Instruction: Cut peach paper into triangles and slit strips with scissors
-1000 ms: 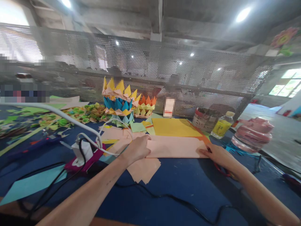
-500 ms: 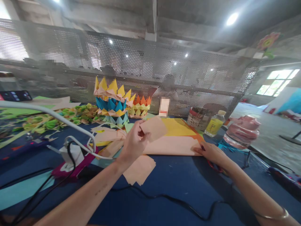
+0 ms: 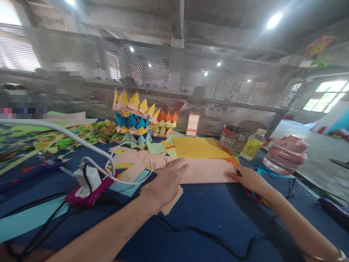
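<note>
Pink paper [image 3: 207, 171] lies at the frame's centre.
The left hand [image 3: 166, 180] rests fingers outstretched over its left end; the right hand [image 3: 251, 179] pinches the right end, thumb against finger, yellow paper [image 3: 199, 147] just above.

Pale-pink paper [image 3: 208, 171]; yellow sheet [image 3: 197, 147]; dark-blue table [image 3: 215, 214].

Glaring ceiling lamp [image 3: 274, 20]; stretched edges

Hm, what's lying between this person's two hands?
A long pale pink paper: the head view shows it spanning the stretch from the left hand to the right hand.
</note>
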`<state>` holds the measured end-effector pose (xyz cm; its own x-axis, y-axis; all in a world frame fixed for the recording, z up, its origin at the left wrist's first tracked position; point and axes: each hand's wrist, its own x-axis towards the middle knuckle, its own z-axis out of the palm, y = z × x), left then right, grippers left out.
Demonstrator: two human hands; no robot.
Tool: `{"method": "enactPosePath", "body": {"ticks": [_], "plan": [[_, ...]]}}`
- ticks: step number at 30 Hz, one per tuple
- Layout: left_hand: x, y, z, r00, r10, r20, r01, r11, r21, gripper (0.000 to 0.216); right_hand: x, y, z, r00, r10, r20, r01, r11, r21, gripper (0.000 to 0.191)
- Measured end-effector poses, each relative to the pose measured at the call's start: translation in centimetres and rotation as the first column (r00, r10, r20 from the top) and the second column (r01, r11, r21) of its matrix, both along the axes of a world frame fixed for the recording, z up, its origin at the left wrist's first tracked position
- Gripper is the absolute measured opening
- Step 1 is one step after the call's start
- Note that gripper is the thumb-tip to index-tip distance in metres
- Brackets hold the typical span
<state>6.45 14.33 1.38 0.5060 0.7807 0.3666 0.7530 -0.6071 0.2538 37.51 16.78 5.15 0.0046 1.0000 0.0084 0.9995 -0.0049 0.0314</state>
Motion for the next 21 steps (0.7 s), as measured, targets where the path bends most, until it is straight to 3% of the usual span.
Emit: {"method": "enactPosePath", "body": {"ticks": [2,7,15,21], "plan": [[0.4,-0.1,-0.8,0.99,-0.138,-0.023,0.136,0.986,-0.096,0.061,0.0,0.0,0.0,1.0,0.001,-0.001,-0.001,1.0,0.002,0.034],[1.2,-0.2,-1.5,0.985,-0.167,-0.038,0.161,0.979,-0.128,0.046,0.3,0.1,-0.3,1.0,0.013,-0.012,-0.013,1.0,0.015,0.034],[0.1,0.2,-0.1,0.986,-0.163,-0.018,0.16,0.979,-0.129,0.049,0.4,0.3,-0.2,1.0,0.018,-0.022,-0.018,1.0,0.018,0.033],[-0.5,0.6,1.3,0.977,-0.202,0.065,0.211,0.951,-0.224,0.041,0.2,0.2,0.0,1.0,0.022,-0.011,-0.021,0.999,0.03,0.032]]}}
